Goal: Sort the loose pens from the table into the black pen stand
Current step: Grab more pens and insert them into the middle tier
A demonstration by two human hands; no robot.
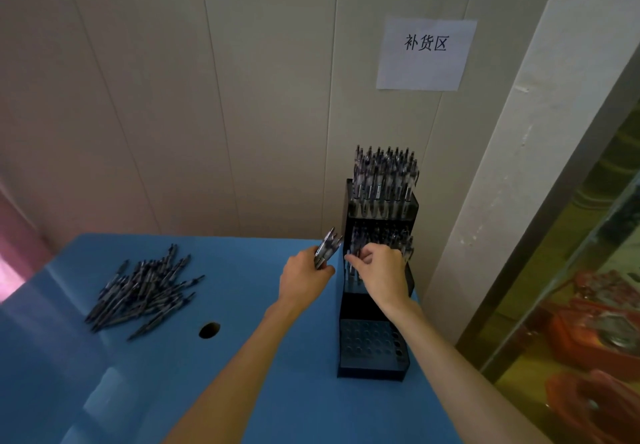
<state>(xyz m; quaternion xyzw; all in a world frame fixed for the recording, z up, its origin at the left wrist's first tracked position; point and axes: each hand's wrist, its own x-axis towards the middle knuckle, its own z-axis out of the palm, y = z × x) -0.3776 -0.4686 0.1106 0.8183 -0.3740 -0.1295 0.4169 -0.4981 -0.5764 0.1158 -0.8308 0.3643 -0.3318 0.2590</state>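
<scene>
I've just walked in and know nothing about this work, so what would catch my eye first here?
Probably the tall black pen stand at the right of the blue table: its top tier bristles with pens while the lowest tier's holes stand empty. Beside its middle tier, the left hand grips a small bundle of pens and the right hand pinches a single pen. A loose pile of pens lies on the left.
</scene>
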